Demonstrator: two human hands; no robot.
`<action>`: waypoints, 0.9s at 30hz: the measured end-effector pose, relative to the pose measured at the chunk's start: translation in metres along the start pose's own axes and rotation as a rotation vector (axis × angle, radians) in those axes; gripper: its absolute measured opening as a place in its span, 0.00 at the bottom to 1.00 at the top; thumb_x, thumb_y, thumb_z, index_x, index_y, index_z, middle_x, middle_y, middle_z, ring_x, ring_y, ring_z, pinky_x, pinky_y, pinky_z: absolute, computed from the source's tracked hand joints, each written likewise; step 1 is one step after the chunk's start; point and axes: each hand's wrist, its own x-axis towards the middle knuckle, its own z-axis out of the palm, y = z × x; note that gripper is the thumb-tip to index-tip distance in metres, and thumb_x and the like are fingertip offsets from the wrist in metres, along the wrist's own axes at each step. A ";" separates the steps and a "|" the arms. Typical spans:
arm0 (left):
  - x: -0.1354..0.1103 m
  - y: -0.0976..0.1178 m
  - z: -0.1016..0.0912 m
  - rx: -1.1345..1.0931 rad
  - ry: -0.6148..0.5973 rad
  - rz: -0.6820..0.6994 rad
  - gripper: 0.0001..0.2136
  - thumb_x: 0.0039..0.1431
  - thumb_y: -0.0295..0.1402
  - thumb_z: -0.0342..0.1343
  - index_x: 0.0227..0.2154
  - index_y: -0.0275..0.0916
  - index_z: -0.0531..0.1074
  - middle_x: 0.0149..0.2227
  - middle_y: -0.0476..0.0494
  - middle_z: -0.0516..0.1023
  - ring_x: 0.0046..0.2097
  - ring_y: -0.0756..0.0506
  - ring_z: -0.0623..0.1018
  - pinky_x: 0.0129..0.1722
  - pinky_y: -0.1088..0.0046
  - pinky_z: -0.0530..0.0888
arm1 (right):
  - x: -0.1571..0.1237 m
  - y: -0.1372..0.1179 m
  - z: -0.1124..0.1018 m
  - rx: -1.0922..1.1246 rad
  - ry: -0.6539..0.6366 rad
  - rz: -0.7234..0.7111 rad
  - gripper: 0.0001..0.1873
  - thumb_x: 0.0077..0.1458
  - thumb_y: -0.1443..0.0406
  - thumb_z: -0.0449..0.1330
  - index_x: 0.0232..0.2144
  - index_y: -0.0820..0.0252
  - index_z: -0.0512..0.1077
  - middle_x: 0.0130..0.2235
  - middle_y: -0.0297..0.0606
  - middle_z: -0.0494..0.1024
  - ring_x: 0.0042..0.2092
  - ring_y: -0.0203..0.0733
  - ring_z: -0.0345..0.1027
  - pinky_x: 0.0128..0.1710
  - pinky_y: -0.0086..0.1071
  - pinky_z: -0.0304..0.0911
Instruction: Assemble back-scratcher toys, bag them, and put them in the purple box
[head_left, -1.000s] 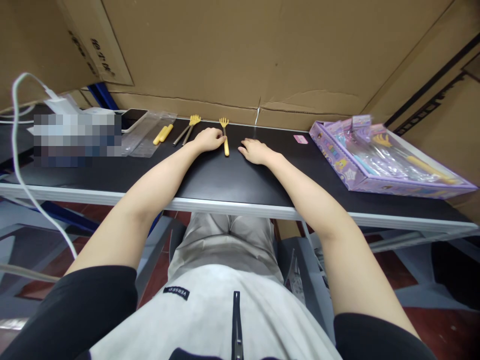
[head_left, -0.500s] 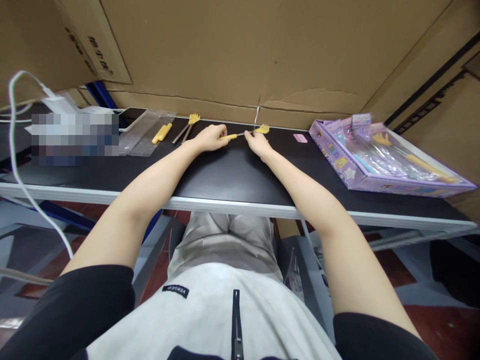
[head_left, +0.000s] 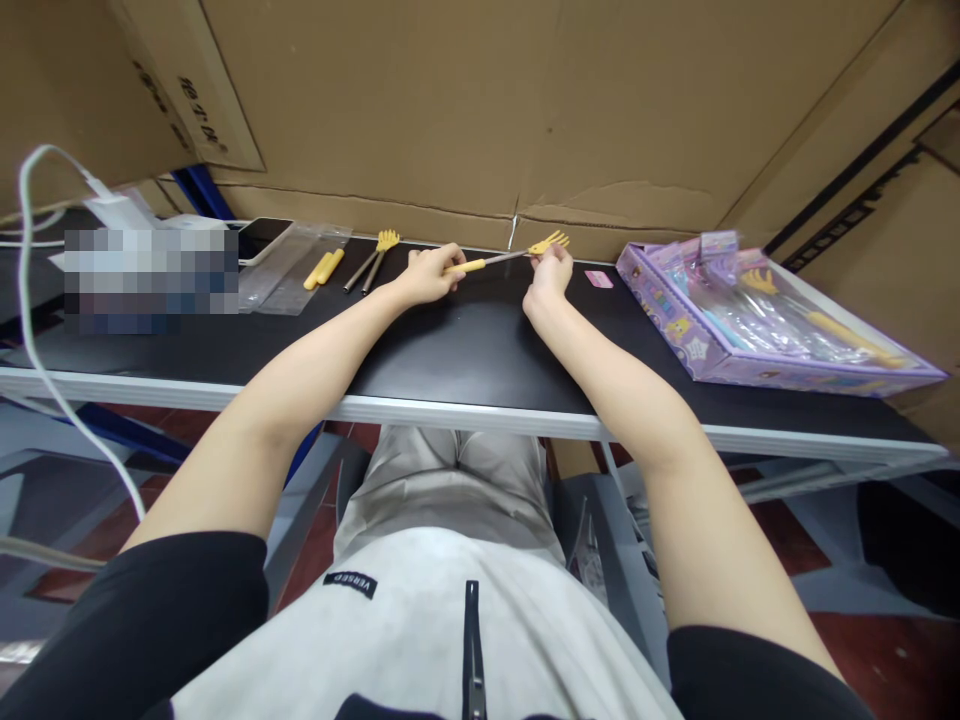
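A small yellow back scratcher (head_left: 504, 259) with a metal telescopic shaft is held level just above the black table (head_left: 420, 345), drawn out long. My left hand (head_left: 429, 274) is closed round its yellow handle. My right hand (head_left: 551, 268) pinches the shaft just behind the yellow claw head. To the left, two more scratchers (head_left: 373, 260) and two loose yellow handles (head_left: 325, 268) lie on the table beside clear plastic bags (head_left: 289, 265).
A purple display box (head_left: 757, 315) of packaged scratchers sits at the right. A small pink tag (head_left: 598, 279) lies near it. A phone (head_left: 259, 237), a white charger and cable (head_left: 45, 290) are at the left. Cardboard boxes (head_left: 480, 110) wall the table's back edge.
My left hand picked the scratcher up from the table and turned it sideways. My right hand took its head end and pulled right, stretching the shaft out.
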 end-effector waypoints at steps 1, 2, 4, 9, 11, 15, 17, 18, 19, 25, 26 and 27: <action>0.000 0.000 0.000 0.002 0.001 0.001 0.11 0.67 0.31 0.53 0.49 0.40 0.74 0.38 0.44 0.84 0.51 0.38 0.80 0.65 0.51 0.62 | -0.002 -0.006 0.002 0.040 0.062 0.050 0.07 0.70 0.62 0.55 0.39 0.57 0.68 0.48 0.39 0.80 0.55 0.37 0.79 0.63 0.44 0.72; 0.000 0.000 0.000 0.004 0.003 0.002 0.11 0.67 0.31 0.53 0.49 0.41 0.74 0.38 0.44 0.84 0.51 0.38 0.80 0.65 0.51 0.62 | -0.005 -0.012 0.003 0.069 0.109 0.093 0.07 0.69 0.62 0.57 0.37 0.57 0.68 0.48 0.39 0.81 0.55 0.38 0.80 0.61 0.43 0.73; 0.001 -0.002 0.001 0.011 0.007 0.003 0.11 0.67 0.31 0.53 0.49 0.41 0.74 0.38 0.44 0.83 0.51 0.38 0.80 0.66 0.50 0.61 | -0.011 -0.027 0.004 0.117 0.145 0.134 0.09 0.67 0.64 0.62 0.34 0.56 0.66 0.47 0.40 0.81 0.55 0.39 0.80 0.60 0.42 0.75; 0.002 -0.006 0.002 0.017 0.032 0.026 0.10 0.66 0.32 0.55 0.48 0.42 0.75 0.38 0.44 0.83 0.50 0.38 0.79 0.64 0.51 0.62 | -0.028 -0.053 0.003 0.218 0.071 0.163 0.09 0.66 0.67 0.64 0.32 0.59 0.70 0.45 0.41 0.81 0.58 0.43 0.80 0.61 0.42 0.76; 0.002 -0.008 0.003 0.000 0.056 0.042 0.09 0.66 0.35 0.55 0.46 0.41 0.76 0.38 0.44 0.82 0.48 0.38 0.79 0.61 0.54 0.65 | -0.035 -0.057 0.003 0.208 0.008 0.181 0.09 0.67 0.66 0.63 0.32 0.61 0.72 0.44 0.41 0.82 0.59 0.46 0.79 0.61 0.46 0.76; 0.003 -0.010 0.006 -0.068 0.096 0.085 0.10 0.65 0.39 0.56 0.42 0.40 0.77 0.37 0.43 0.81 0.45 0.39 0.78 0.55 0.59 0.69 | -0.051 -0.061 0.007 0.150 -0.086 0.222 0.14 0.68 0.56 0.63 0.35 0.62 0.74 0.48 0.44 0.83 0.61 0.51 0.78 0.59 0.59 0.75; 0.004 -0.011 0.007 -0.102 0.116 0.100 0.10 0.65 0.40 0.56 0.39 0.40 0.77 0.36 0.43 0.81 0.44 0.40 0.77 0.53 0.61 0.70 | -0.060 -0.065 0.009 0.131 -0.128 0.240 0.19 0.68 0.51 0.62 0.35 0.61 0.74 0.49 0.45 0.83 0.61 0.53 0.77 0.59 0.62 0.73; 0.005 -0.011 0.007 -0.118 0.125 0.105 0.10 0.64 0.40 0.56 0.38 0.40 0.77 0.36 0.43 0.80 0.43 0.41 0.77 0.52 0.62 0.70 | -0.063 -0.067 0.009 0.124 -0.144 0.246 0.21 0.68 0.49 0.62 0.35 0.61 0.74 0.50 0.45 0.84 0.62 0.52 0.77 0.60 0.62 0.73; 0.005 -0.012 0.008 -0.132 0.128 0.108 0.10 0.64 0.40 0.56 0.38 0.39 0.78 0.35 0.43 0.80 0.42 0.41 0.77 0.51 0.63 0.71 | -0.067 -0.070 0.010 0.116 -0.156 0.250 0.22 0.68 0.47 0.61 0.35 0.61 0.75 0.50 0.45 0.84 0.62 0.52 0.77 0.61 0.62 0.72; 0.004 -0.008 0.000 -0.218 0.086 0.080 0.08 0.63 0.37 0.57 0.37 0.38 0.77 0.33 0.43 0.80 0.39 0.43 0.78 0.49 0.63 0.73 | -0.070 -0.077 0.009 0.069 -0.207 0.241 0.26 0.70 0.45 0.58 0.36 0.61 0.77 0.48 0.42 0.84 0.59 0.47 0.77 0.66 0.63 0.65; 0.003 -0.006 -0.004 -0.221 0.084 0.063 0.08 0.63 0.36 0.58 0.37 0.38 0.77 0.34 0.43 0.81 0.40 0.43 0.78 0.50 0.63 0.74 | -0.068 -0.078 0.008 0.066 -0.216 0.245 0.26 0.71 0.45 0.57 0.37 0.62 0.77 0.47 0.41 0.84 0.59 0.47 0.77 0.65 0.66 0.63; 0.002 -0.003 -0.010 -0.219 0.084 0.045 0.07 0.63 0.36 0.58 0.38 0.38 0.78 0.35 0.42 0.81 0.40 0.43 0.79 0.50 0.63 0.74 | -0.065 -0.079 0.009 0.067 -0.227 0.253 0.25 0.71 0.46 0.57 0.38 0.62 0.77 0.47 0.40 0.84 0.58 0.47 0.77 0.65 0.70 0.61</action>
